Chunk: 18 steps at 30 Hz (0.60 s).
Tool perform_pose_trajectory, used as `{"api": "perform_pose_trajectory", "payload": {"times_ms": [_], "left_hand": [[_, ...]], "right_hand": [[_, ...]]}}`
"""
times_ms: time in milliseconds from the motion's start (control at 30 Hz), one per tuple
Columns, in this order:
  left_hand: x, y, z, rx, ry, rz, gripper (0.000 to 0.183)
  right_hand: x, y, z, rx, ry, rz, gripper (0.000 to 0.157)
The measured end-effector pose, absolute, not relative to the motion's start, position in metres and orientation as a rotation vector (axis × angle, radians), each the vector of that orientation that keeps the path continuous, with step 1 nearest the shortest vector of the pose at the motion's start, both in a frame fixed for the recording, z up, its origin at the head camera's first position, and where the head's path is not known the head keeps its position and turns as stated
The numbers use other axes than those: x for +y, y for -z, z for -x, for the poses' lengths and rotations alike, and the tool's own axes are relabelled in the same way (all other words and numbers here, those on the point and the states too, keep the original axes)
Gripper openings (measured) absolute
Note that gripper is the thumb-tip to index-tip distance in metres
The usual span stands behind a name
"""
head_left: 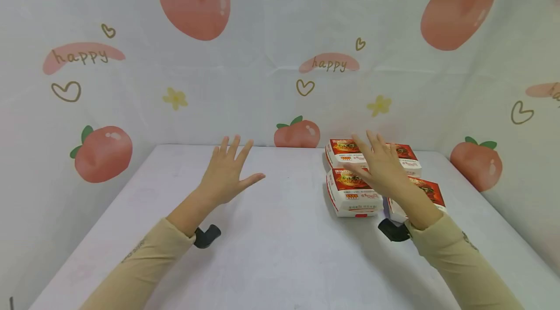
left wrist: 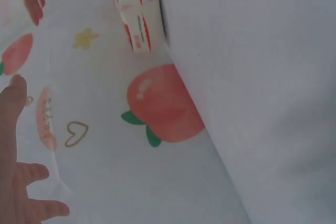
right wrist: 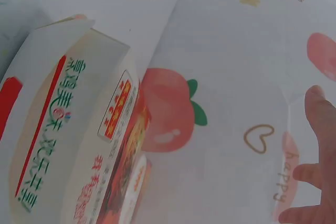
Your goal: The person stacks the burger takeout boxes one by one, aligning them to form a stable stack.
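Observation:
My left hand (head_left: 225, 174) is held above the left half of the table, fingers spread and thumb pointing right, with nothing in it. Over the right side my right hand (head_left: 382, 166) is raised with spread fingers, overlapping the food boxes in the head view. Several white and red printed cardboard food boxes stand there: a front left box (head_left: 355, 196), a front right box (head_left: 430, 193) partly behind my wrist, a back left box (head_left: 343, 152) and a back right box (head_left: 407, 159). In the right wrist view the nearest box (right wrist: 73, 124) shows its printed side, beside my spread fingers (right wrist: 320, 124).
The boxes stand on a white-covered table (head_left: 280, 251). Behind it hangs a white curtain (head_left: 262, 18) printed with peaches, hearts and the word happy. A black strap piece (head_left: 207, 236) sticks out at my left wrist, another black piece (head_left: 393, 230) at my right.

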State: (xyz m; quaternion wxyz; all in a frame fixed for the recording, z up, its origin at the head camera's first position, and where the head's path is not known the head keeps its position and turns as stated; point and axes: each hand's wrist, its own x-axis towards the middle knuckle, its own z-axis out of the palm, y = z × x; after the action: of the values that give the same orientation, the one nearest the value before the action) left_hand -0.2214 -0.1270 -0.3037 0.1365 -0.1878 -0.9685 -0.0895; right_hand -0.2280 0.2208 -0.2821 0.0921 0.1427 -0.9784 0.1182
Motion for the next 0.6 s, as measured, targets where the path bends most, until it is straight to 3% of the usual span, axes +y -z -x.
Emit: {"api": "perform_pose_trajectory", "payload": {"times_ms": [600], "left_hand": [[-0.073, 0.326, 0.218, -2.912, 0.782, 0.729, 0.081]], "right_hand": [[0.259, 0.303, 0.208, -2.902, -0.396, -0.279, 0.078]]}}
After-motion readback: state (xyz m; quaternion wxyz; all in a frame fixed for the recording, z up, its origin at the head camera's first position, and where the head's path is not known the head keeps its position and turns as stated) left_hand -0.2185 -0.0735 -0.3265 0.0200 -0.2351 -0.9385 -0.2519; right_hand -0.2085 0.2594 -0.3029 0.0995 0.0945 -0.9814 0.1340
